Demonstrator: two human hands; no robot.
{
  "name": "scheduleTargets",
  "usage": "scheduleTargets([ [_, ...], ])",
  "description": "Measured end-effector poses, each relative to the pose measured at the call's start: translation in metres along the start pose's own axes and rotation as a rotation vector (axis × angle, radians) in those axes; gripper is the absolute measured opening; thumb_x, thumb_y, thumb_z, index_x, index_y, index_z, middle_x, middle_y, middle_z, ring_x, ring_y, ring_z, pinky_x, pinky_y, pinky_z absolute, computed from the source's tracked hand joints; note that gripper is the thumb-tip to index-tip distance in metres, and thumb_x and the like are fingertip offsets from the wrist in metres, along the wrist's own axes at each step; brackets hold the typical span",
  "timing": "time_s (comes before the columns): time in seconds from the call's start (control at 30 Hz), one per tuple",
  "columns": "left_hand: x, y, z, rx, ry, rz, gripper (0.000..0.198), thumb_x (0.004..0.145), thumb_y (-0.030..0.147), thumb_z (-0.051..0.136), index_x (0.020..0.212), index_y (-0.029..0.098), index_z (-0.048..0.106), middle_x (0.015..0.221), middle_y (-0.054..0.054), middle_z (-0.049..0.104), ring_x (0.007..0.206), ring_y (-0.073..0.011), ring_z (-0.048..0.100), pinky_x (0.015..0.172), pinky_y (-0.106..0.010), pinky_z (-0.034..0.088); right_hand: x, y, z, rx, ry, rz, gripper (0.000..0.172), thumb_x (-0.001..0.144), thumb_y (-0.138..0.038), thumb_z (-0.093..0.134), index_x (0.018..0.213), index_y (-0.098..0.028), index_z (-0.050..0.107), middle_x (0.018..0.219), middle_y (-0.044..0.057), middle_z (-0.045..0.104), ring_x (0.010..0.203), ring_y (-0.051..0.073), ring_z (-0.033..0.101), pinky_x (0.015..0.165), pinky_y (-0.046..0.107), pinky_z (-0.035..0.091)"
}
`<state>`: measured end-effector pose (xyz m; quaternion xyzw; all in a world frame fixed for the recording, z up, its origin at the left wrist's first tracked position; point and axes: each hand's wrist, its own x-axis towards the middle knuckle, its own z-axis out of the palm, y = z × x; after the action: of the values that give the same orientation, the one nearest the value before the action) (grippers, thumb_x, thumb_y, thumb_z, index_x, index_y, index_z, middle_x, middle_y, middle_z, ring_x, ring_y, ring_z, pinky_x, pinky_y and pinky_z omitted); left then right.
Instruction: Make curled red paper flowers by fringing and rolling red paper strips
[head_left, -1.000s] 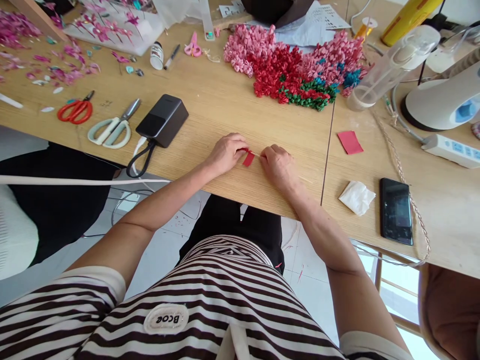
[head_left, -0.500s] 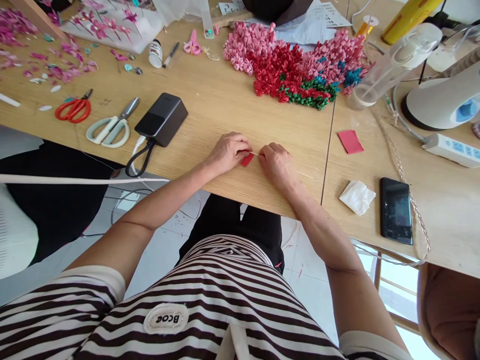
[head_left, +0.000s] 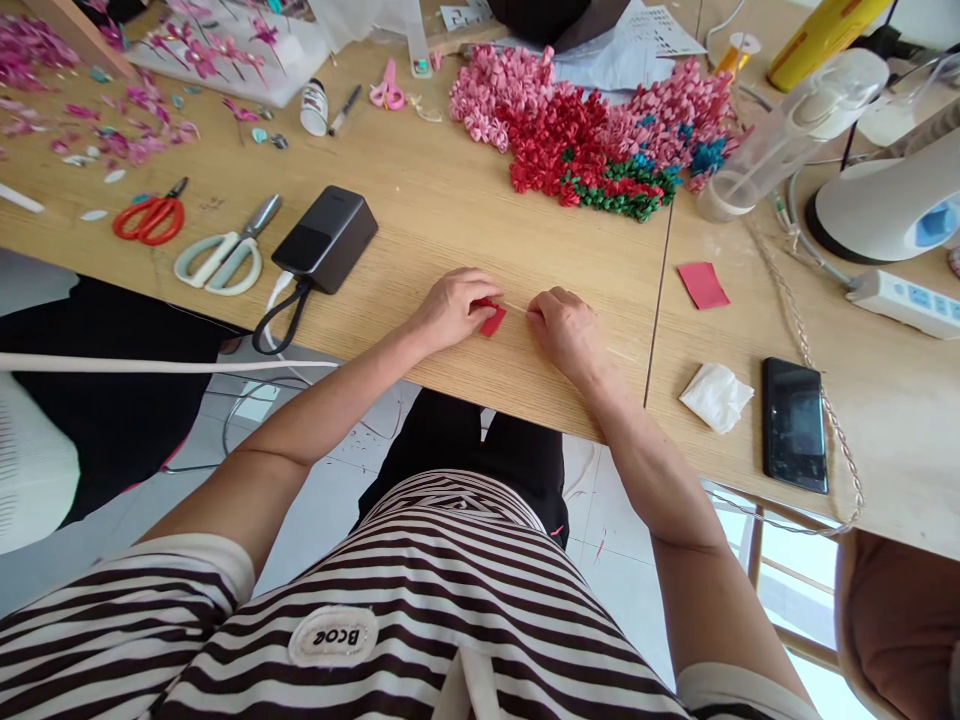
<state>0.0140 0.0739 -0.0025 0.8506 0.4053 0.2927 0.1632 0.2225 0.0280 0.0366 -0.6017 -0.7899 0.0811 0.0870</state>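
Far left on the wooden table point(head_left: 397, 225), loose pink paper petals point(head_left: 127, 140) lie scattered, with orange-handled scissors point(head_left: 148, 224) below them and pale-handled shears point(head_left: 217, 262) just to their right. Next is a black power bank point(head_left: 325, 240), its black cable loop point(head_left: 279, 322) hanging near the table edge; a small white bottle point(head_left: 314, 107) and pink scissors point(head_left: 386, 90) sit farther up. Left hand point(head_left: 454, 310) is near the table edge, fingers curled and pinched shut on the end of a red paper strip point(head_left: 493, 320), which sits right at the fingertips, its top partly hidden by them. A thin pale stick point(head_left: 516, 306) runs from the strip across to the right hand point(head_left: 568, 335) and pokes out past it. Right hand's fingers are curled at the stick, but cannot tell if they really grip it. Above the hands is a big heap of pink, red and green paper flowers point(head_left: 585, 135). Right of that are a clear plastic bottle point(head_left: 787, 135), a red paper piece point(head_left: 703, 285), a crumpled tissue point(head_left: 716, 397), a black phone point(head_left: 794, 425), a braided cord point(head_left: 814, 390) and a white power strip point(head_left: 900, 302).
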Motion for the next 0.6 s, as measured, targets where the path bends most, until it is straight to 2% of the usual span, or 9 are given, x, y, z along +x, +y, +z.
scheduleTargets([
  [0.37, 0.0, 0.001, 0.001, -0.036, -0.013, 0.022, 0.014, 0.091, 0.018, 0.064, 0.094, 0.016, 0.077, 0.103, -0.009, 0.075, 0.1, -0.0222, 0.07, 0.093, -0.039, 0.057, 0.0, -0.014, 0.004, -0.016, -0.021, -0.024, 0.029, 0.105, -0.019, 0.042, 0.109, -0.015, 0.071, 0.114, 0.014, 0.072, 0.104, 0.023, 0.065, 0.081, 0.032, 0.045],
  [0.6, 0.0, -0.001, 0.001, -0.039, 0.006, 0.021, 0.014, 0.089, 0.015, 0.062, 0.089, 0.017, 0.076, 0.101, -0.007, 0.076, 0.1, -0.0218, 0.07, 0.094, -0.039, 0.056, 0.0, -0.005, 0.0, 0.022, -0.018, -0.013, 0.026, 0.102, -0.018, 0.047, 0.106, -0.016, 0.072, 0.112, 0.011, 0.073, 0.101, 0.023, 0.065, 0.079, 0.031, 0.044],
])
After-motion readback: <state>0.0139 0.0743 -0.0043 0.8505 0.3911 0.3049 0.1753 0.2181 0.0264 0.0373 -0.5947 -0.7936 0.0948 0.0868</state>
